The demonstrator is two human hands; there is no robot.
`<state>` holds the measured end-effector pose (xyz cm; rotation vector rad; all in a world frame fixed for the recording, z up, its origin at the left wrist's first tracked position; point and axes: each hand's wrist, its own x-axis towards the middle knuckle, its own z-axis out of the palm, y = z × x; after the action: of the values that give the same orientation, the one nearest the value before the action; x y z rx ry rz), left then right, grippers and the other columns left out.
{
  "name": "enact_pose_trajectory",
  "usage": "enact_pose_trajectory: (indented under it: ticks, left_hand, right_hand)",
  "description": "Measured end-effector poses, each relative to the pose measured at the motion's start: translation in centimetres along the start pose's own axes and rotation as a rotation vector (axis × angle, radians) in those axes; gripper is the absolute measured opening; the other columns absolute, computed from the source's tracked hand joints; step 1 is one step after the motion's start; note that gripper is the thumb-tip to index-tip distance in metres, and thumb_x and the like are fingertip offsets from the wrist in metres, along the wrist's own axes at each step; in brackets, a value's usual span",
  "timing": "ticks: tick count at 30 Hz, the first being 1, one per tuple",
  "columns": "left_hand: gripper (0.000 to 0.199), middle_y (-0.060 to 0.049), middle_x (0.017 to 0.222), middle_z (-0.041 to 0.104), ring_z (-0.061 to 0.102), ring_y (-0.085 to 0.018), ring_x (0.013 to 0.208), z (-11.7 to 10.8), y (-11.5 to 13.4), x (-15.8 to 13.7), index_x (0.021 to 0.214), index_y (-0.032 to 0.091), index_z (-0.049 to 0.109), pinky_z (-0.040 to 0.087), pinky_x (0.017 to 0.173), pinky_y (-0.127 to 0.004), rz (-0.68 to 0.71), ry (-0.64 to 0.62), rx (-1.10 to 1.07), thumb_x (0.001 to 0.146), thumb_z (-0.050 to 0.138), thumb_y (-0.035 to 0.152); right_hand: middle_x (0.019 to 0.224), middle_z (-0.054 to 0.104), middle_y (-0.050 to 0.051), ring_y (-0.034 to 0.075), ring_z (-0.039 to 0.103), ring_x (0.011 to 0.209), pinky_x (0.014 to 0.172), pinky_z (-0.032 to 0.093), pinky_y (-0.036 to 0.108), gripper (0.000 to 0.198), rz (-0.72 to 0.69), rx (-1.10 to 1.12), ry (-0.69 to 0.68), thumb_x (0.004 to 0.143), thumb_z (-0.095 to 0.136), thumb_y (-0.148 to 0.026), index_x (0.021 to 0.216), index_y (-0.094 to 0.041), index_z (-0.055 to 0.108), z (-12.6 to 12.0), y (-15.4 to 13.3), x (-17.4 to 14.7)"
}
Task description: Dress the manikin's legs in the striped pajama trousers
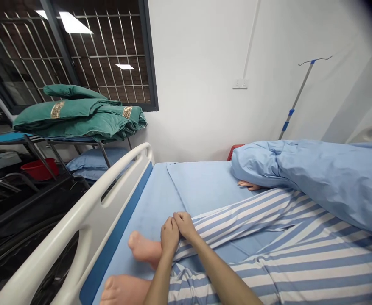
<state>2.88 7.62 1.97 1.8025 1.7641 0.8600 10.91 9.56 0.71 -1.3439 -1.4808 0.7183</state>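
Note:
Striped blue-and-white pyjama trousers [236, 216] cover the legs of a figure, which looks like a nursing manikin, lying on the bed. My left hand [170, 235] is closed on the trouser cuff at the far ankle, just above the far foot [143, 249]. Right against it, my right hand [185, 224] has its fingers curled round the same trouser leg, a little higher up. My fingertips are partly hidden behind the leg. The near foot [125, 290] lies bare below my left forearm. A figure's hand [249, 185] shows under the folded-back blue quilt [303, 165].
A white footboard [122, 182] with a blue strip stands left of the feet. Beyond it are green folded quilts [87, 112] on a rack and a red basin [41, 168]. An IV pole [297, 99] rises at the back right, before the white wall.

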Motion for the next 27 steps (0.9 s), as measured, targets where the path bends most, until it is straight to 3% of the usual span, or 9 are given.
enact_pose_trajectory:
  ticks: [5,10,15,21,27]
  left_hand:
    - [0.027,-0.007,0.085,0.061,0.052,-0.016,0.079,0.2,-0.3,-0.2,0.082,0.018,0.053,0.032,0.069,-0.026,0.061,-0.011,0.048,0.083,0.027,0.024]
    - [0.027,-0.002,0.065,0.055,0.046,-0.014,0.063,0.6,-0.6,-0.5,0.066,0.02,0.048,0.024,0.058,-0.025,0.12,0.027,0.107,0.083,0.028,0.027]
    - [0.026,0.0,0.057,0.049,0.041,-0.012,0.058,0.8,-0.4,-0.6,0.06,0.019,0.044,0.02,0.055,-0.025,0.115,0.029,0.129,0.081,0.031,0.026]
    - [0.023,0.0,0.059,0.051,0.044,-0.013,0.06,1.0,0.1,-1.2,0.062,0.02,0.047,0.02,0.054,-0.025,0.086,0.024,0.248,0.079,0.034,0.029]
    - [0.024,0.001,0.057,0.049,0.041,-0.012,0.058,1.4,0.0,-1.2,0.06,0.021,0.046,0.019,0.053,-0.024,0.098,-0.007,0.263,0.077,0.036,0.033]
  right_hand:
    - [0.046,0.022,-0.006,0.007,0.025,0.046,0.044,0.02,0.021,0.032,0.035,-0.035,-0.018,0.072,0.037,-0.031,0.045,-0.018,0.028,-0.6,-0.3,0.3]
    - [0.046,0.02,-0.006,0.006,0.023,0.046,0.045,0.019,0.021,0.031,-0.077,-0.147,-0.008,0.069,0.042,-0.028,0.045,-0.018,0.025,-4.1,-1.2,2.2]
    - [0.047,0.022,-0.006,0.006,0.025,0.047,0.047,0.019,0.021,0.028,-0.084,-0.236,0.02,0.068,0.041,-0.027,0.045,-0.018,0.026,-7.0,-0.1,3.3]
    - [0.045,0.025,-0.006,0.006,0.025,0.047,0.047,0.018,0.021,0.028,-0.051,-0.317,-0.013,0.066,0.043,-0.027,0.045,-0.017,0.028,-7.1,2.8,1.9]
    - [0.046,0.019,-0.006,0.006,0.023,0.046,0.046,0.017,0.021,0.028,-0.04,-0.219,0.075,0.066,0.041,-0.027,0.045,-0.017,0.025,-7.4,2.9,1.8]
